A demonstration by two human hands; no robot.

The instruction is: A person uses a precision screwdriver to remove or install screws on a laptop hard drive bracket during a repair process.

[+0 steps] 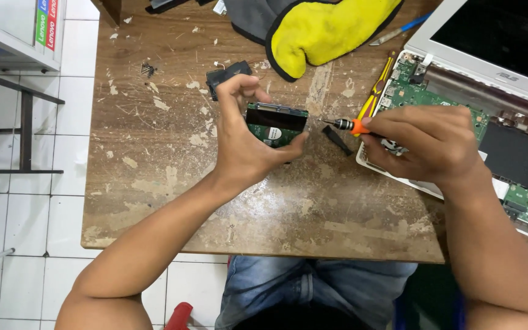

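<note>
the left hand [245,150] pinches a small hard drive [275,124], tilted on its edge just above the worn wooden table [172,183]. the right hand [426,143] is closed around an orange-handled screwdriver [352,126]; its tip meets the drive's right side. i think a side screw is being worked. to do it well, keep the tip in line with the screw and hold the drive steady — else the head may strip. an opened laptop [508,153] lies under the right hand.
</note>
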